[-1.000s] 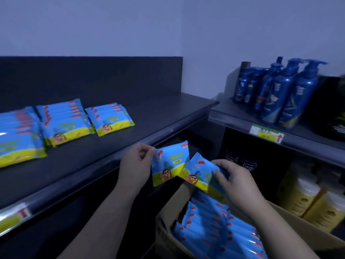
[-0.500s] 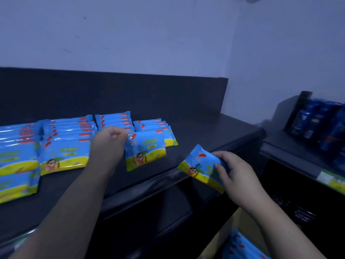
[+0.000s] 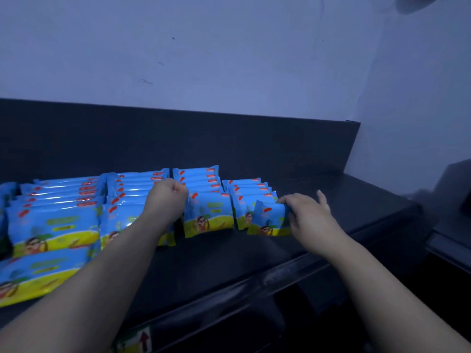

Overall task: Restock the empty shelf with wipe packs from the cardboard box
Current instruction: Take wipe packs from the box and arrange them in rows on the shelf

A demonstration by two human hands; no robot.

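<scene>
Packs first, head view: soft film pouches, prob. light and squashy, w/ a slick surface showing glare, so I'd expect them to slide on each other and flop if held by a corner. Best hold, I'd judge, is a short side edge, thumb on one face and fingers on the other.

At centre the left hand (image 3: 167, 200) is curled tight round the left edge of one wipe pack (image 3: 207, 216), which stands at the front of the third row on the shelf (image 3: 331, 200). Further over, the right hand (image 3: 309, 216) pinches the right edge of a second wipe pack (image 3: 267, 221), tilted, at the front of the shortest row (image 3: 249, 191); one finger sticks out straight. Can't tell if either pack has its full weight down yet.

Around: fuller rows (image 3: 63, 212) to the left, packed side by side; dark back panel (image 3: 178, 138) behind; pale wall (image 3: 204, 59) above; price label (image 3: 137, 340) on the front lip. No cardboard box in view. Nothing blocks the bare shelf beyond the shortest row; main risk, imo, is nudging the leaning rows over.
</scene>
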